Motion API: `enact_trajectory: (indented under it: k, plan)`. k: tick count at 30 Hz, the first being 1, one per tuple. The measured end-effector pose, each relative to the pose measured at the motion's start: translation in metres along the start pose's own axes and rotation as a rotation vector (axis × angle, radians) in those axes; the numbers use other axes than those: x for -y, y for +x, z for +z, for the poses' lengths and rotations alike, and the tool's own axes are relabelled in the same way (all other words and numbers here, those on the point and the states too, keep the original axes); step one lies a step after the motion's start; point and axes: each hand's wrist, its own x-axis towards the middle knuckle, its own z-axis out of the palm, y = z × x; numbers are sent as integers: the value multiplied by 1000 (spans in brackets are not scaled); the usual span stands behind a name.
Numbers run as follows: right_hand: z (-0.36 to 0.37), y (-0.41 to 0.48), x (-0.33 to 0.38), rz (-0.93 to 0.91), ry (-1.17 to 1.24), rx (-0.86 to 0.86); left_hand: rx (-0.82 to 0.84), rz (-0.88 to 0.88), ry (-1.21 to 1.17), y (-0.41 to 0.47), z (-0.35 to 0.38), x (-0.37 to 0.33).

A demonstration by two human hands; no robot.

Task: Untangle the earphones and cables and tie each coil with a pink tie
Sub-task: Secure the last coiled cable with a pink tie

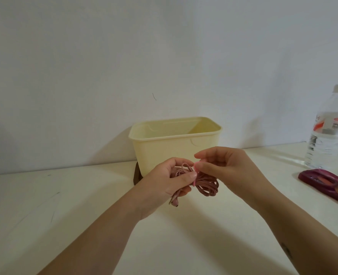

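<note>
A dusty-pink coiled cable [206, 186] hangs in the air just above the table, in front of the yellow tub. My left hand [171, 178] grips the coil's left half, and a plug end [174, 201] dangles below the palm. My right hand [225, 165] pinches a thin bright pink tie [195, 176] that wraps the coil's middle. The coil's right loops stick out under my right fingers. Part of the coil is hidden inside my left fist.
A pale yellow plastic tub [174, 143] stands against the wall behind my hands, with a dark brown object [137, 174] at its lower left. A clear water bottle [330, 132] and a maroon patterned case [326, 182] sit at the right on the cream table [65, 205].
</note>
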Motion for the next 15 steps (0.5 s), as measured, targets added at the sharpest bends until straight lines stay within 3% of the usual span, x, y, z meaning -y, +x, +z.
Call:
enact_trajectory:
  k: [6,11,15]
  plan:
    - [2,-1,4,-21,27,80,84,-16,48,-3,-4,-5]
    - [0,0,4,-13,131,46,34,9,-92,0,-6,-6]
    - [-2,-4,9,23,71,211,-12,16,-150,-1,-9,-11]
